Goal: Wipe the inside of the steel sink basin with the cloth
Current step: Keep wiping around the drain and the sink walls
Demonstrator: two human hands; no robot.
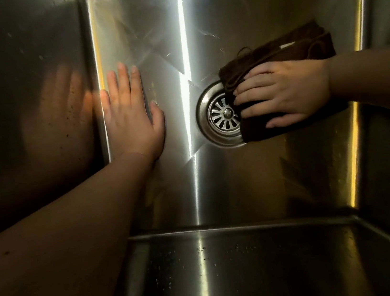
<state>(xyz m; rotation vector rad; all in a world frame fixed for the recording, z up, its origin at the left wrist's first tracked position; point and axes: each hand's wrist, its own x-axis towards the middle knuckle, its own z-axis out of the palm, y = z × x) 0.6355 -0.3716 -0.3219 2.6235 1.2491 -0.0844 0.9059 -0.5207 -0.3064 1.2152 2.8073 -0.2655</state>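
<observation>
Pressing a folded brown cloth (275, 47) onto the floor of the steel sink basin (218, 182), the right hand (289, 92) lies flat, fingers spread, at the drain strainer's (224, 114) right edge.
The left hand (131, 114), flat with fingers together, rests on the floor beside the dim, spotted left wall (12, 48).

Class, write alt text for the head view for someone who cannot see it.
A right hand presses a folded dark cloth on the steel sink basin at the drain strainer. The left hand lies flat near the left wall.

We look from our head camera steeply down into the sink (218, 182), close, its walls filling the view.
</observation>
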